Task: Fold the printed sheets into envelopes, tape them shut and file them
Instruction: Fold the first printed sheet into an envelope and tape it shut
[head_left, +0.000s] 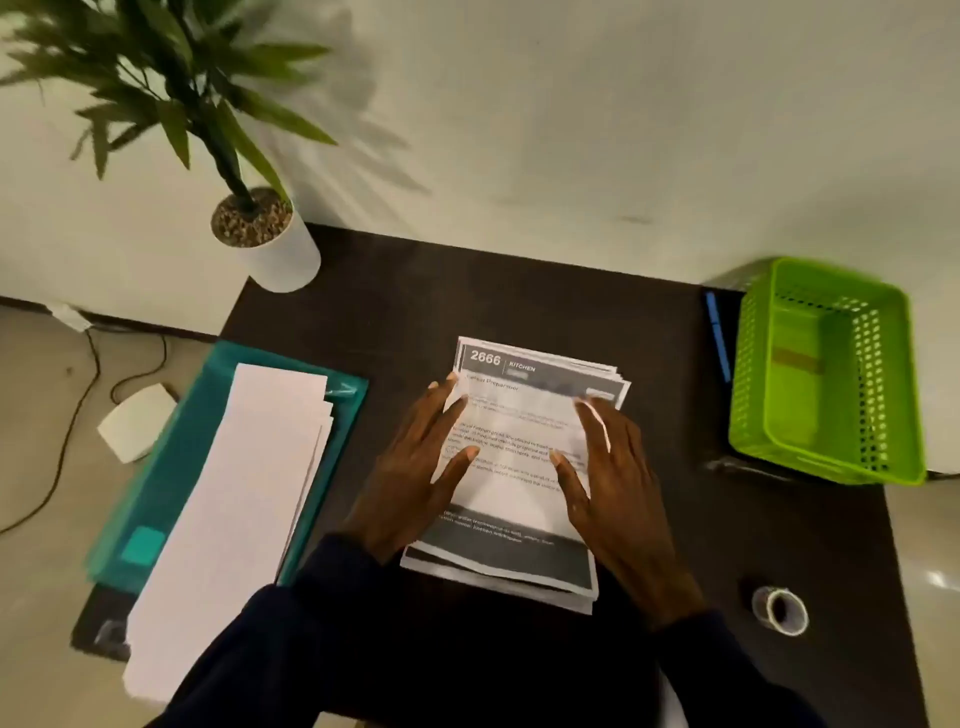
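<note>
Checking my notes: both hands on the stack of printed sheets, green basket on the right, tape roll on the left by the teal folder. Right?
One slip: the head view shows the tape roll on the right, nearer the person than the green basket, not by the teal folder.

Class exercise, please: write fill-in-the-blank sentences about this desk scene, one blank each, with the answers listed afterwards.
The left hand and the right hand lie on a stack of printed sheets whose header shows the number ____.
The mesh basket out past the right hand is coloured ____.
The roll of tape lies nearer the ____ hand.
The long white paper strips lie on the teal folder, to the ____ of the printed stack.
Missing words: 2666; green; right; left.
</note>
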